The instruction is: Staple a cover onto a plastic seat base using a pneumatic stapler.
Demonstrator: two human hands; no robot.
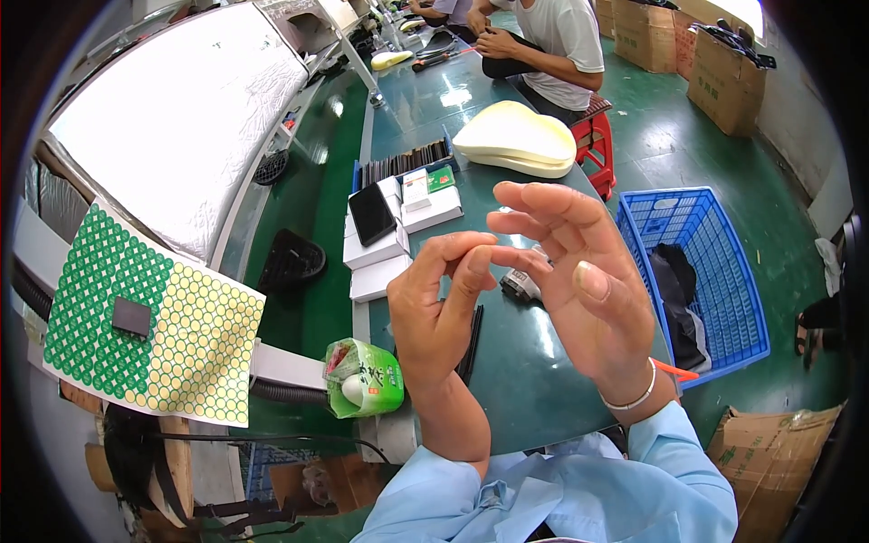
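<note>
Both my hands are raised over the dark green bench. The thumb and forefinger of my left hand (pixel 427 308) are pinched together at the tip of my right forefinger; whether something small lies between them I cannot make out. Palm turned inward, my right hand (pixel 588 290) has its other fingers spread and gently curved, and a pale bangle (pixel 635 398) circles its wrist. Behind the fingers sits a small grey-and-white device (pixel 518 287), partly hidden. Thin black strips (pixel 473 344) lie beside my left wrist. A black glossy phone-like slab (pixel 372 214) rests on white boxes (pixel 381 278).
Farther along stand a blue tray (pixel 450 149) of dark slabs and cream foam pads (pixel 516 138). To the left are a green-and-yellow sticker sheet (pixel 204 335) and a green bag (pixel 385 380). A blue crate (pixel 738 299) stands right; a co-worker (pixel 557 54) sits beyond.
</note>
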